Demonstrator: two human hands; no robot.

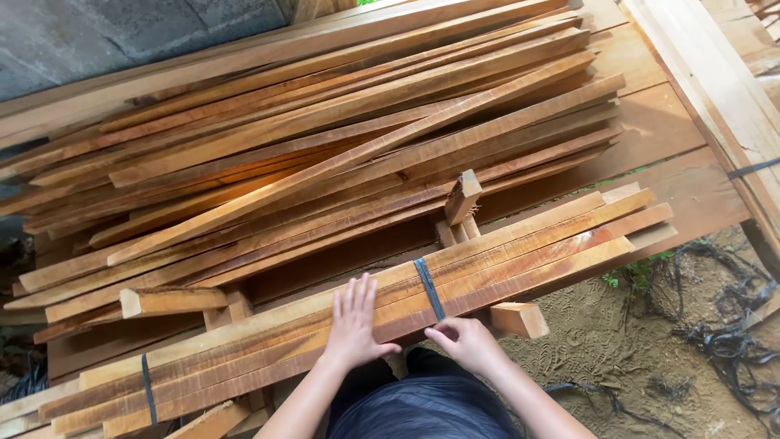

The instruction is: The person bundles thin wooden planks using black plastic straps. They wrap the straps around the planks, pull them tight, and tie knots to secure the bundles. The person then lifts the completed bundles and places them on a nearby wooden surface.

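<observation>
A flat bundle of long wooden slats (520,252) lies in front of me, tied with a dark strap (429,288) near its middle and another strap (148,389) toward its left end. My left hand (353,323) rests flat on top of the bundle, fingers spread, just left of the middle strap. My right hand (465,340) is at the bundle's near edge, fingers curled by the lower end of that strap; whether it grips the strap I cannot tell.
A large loose pile of slats (325,138) lies behind the bundle. Short wooden blocks (463,197) (520,319) (172,302) prop things up. Wide planks (715,89) lie at right. Sandy ground with tangled black straps (723,341) is at lower right.
</observation>
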